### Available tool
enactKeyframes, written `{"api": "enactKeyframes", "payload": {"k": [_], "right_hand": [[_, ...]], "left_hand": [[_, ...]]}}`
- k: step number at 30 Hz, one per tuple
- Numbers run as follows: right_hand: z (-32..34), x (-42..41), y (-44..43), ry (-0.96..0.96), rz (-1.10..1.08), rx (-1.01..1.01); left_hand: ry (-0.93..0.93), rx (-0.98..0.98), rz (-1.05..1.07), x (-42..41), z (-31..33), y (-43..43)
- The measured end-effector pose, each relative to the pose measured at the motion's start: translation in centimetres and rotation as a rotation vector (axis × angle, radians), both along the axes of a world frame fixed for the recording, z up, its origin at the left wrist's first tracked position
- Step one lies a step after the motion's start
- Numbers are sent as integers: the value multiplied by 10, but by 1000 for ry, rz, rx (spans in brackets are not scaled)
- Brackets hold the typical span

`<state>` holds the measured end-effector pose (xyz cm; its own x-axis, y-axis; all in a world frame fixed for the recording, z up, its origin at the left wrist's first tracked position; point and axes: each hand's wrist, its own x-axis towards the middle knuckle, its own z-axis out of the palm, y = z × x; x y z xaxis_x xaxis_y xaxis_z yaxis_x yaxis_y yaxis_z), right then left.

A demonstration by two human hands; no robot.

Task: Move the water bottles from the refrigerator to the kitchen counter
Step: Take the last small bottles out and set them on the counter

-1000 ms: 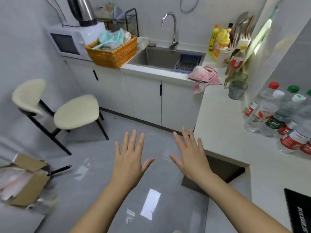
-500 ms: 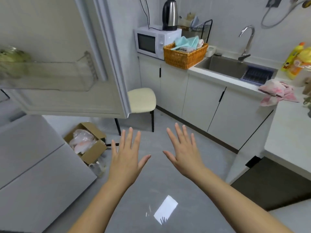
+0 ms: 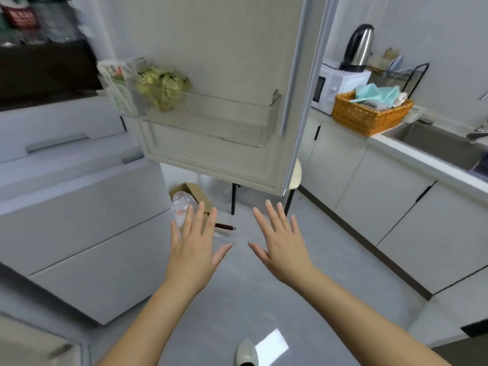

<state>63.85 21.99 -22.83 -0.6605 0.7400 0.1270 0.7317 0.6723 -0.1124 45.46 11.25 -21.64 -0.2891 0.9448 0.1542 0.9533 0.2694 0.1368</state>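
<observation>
Kitchen, refrigerator door [image 3: 211,75] left open, judged for shelf access | water bottles [image 3: 23,19] seen blurred inside at upper left, well apart from the surface [image 3: 412,157] at right | left hand [image 3: 194,249] and right hand [image 3: 282,247] held out palms-down over the floor | fingers [image 3: 199,217] spread wide, nothing gripped | reach judged not yet begun

Water bottles [image 3: 34,19], blurred, red-labelled, inside open refrigerator [image 3: 79,207]
</observation>
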Motion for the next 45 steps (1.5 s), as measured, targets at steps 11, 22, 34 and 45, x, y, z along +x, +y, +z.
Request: {"api": "enactKeyframes", "payload": {"k": [11,22,34,45], "right_hand": [[-7,-154,60,-13,283,-38],[-3,-284,91,-35,483,-42],[7,-460,76,30,429,-8],[110,-623,91,228,292,69]], "left_hand": [[36,-43,253,-119,1,27],[-22,-31,467,-215,-2,21],[32,0,427,-397,17,8],[173,245,337,-554,103,43]]}}
